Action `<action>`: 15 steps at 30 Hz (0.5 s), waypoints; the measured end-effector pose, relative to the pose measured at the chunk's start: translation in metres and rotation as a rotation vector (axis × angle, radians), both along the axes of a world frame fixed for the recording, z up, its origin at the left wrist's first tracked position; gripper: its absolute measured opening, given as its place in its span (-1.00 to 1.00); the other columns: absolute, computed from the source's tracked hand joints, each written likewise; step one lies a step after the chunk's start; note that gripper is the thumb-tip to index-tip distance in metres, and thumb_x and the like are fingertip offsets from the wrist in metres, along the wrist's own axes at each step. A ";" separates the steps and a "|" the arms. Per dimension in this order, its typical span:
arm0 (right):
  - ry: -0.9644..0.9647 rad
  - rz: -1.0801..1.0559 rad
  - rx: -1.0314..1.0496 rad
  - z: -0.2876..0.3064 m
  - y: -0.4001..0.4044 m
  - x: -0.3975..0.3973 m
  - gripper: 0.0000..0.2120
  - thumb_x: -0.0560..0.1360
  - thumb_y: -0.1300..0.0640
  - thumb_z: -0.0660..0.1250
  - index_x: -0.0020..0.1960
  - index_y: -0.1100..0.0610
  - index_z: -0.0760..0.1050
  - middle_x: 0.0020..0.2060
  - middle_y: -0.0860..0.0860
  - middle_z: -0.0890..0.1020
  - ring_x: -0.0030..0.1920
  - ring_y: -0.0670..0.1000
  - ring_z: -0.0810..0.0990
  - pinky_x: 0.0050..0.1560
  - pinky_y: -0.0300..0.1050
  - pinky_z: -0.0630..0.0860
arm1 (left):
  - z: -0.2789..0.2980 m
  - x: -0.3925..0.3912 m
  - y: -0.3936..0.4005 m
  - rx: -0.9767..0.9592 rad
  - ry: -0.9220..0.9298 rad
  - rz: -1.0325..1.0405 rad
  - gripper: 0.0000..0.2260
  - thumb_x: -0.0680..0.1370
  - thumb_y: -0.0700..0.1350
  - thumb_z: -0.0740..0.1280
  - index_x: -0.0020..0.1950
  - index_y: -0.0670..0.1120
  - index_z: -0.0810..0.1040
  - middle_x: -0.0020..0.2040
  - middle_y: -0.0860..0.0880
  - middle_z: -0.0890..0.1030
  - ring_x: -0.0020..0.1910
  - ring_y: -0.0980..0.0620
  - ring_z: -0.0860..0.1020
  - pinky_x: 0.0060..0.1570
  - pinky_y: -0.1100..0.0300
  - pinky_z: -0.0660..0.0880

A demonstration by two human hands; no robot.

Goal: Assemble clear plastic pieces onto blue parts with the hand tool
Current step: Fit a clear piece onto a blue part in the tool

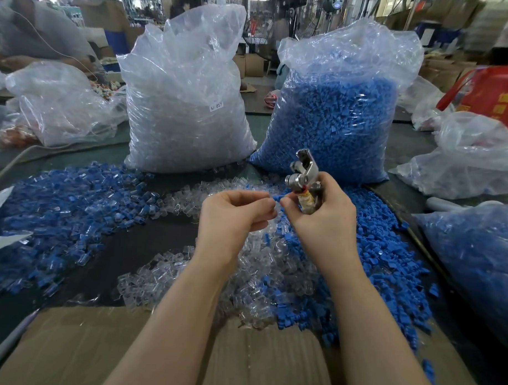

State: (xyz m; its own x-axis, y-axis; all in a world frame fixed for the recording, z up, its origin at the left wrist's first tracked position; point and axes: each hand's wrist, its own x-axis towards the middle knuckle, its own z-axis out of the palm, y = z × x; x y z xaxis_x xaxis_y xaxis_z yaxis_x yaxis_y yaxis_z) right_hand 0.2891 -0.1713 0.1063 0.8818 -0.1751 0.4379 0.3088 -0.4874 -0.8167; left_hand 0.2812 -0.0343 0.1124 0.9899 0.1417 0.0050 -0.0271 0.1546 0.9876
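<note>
Gripping the hand tool, the right hand meets the left hand, both pinching a blue part.

Small white sticker on the big clear plastic bag of clear pieces reads "SJ-017". Red bag far right has yellow characters, unreadable.

2 bags behind loose parts; cardboard nearest.
</note>
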 end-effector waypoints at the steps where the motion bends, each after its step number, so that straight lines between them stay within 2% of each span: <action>1: -0.009 -0.008 -0.009 0.000 0.001 0.000 -0.81 0.42 0.10 0.49 -0.07 -0.01 0.49 -0.26 -0.15 0.63 -0.19 -0.13 0.60 -0.08 -0.04 0.56 | 0.001 -0.001 -0.001 0.015 -0.013 0.009 -0.94 0.45 -0.31 0.48 -0.11 -0.20 0.68 -0.26 -0.10 0.71 -0.25 0.04 0.70 -0.25 0.30 0.60; 6: -0.001 -0.001 -0.026 0.001 0.000 0.000 -0.82 0.43 0.11 0.48 -0.10 -0.03 0.48 -0.26 -0.16 0.62 -0.19 -0.17 0.58 -0.13 -0.10 0.55 | 0.001 -0.002 -0.007 0.118 -0.089 0.067 -0.93 0.44 -0.30 0.49 -0.14 -0.15 0.69 -0.25 -0.08 0.71 -0.22 0.00 0.71 -0.21 0.26 0.61; 11: 0.033 0.043 -0.035 0.004 -0.003 0.001 -0.85 0.43 0.13 0.46 -0.11 0.00 0.50 -0.25 -0.11 0.64 -0.18 -0.08 0.60 -0.10 0.03 0.57 | -0.001 -0.001 -0.009 0.243 -0.153 0.125 -0.89 0.42 -0.25 0.53 -0.19 -0.05 0.68 -0.27 0.00 0.70 -0.23 0.05 0.69 -0.12 0.15 0.64; 15: 0.075 0.116 0.011 0.006 -0.004 0.000 -0.89 0.46 0.17 0.42 -0.09 0.00 0.53 -0.23 -0.10 0.66 -0.17 -0.11 0.62 -0.05 0.06 0.59 | -0.004 0.001 -0.009 0.254 -0.146 0.166 -0.93 0.43 -0.20 0.54 -0.17 -0.07 0.68 -0.28 0.00 0.70 -0.24 0.04 0.69 -0.08 0.04 0.65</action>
State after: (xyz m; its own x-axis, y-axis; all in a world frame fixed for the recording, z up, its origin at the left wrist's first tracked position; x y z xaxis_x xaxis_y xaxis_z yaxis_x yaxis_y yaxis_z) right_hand 0.2894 -0.1753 0.1122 0.9265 -0.0742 0.3688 0.3007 -0.4428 -0.8447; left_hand 0.2821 -0.0430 0.1085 0.9397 0.2769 0.2008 -0.1753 -0.1140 0.9779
